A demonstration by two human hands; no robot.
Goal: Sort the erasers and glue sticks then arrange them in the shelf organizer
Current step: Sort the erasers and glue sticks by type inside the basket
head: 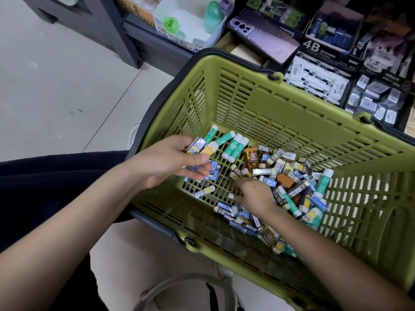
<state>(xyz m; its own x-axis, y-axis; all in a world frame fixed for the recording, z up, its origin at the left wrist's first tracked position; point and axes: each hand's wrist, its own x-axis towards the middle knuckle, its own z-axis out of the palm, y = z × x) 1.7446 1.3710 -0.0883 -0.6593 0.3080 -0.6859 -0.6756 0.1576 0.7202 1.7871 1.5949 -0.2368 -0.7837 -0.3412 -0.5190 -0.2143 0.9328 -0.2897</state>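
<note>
A green plastic basket holds a mixed heap of small wrapped erasers and teal-and-white glue sticks. My left hand hovers over the basket's left side and grips a few purple-and-yellow wrapped erasers. My right hand is down in the middle of the heap, fingers curled among the erasers; whether it holds one is hidden. One purple-and-yellow eraser lies alone on the basket floor between the hands.
Behind the basket the shelf organizer holds boxes of 4B erasers. A purple phone lies on the shelf. A white box with green items stands at the back. Tiled floor extends to the left.
</note>
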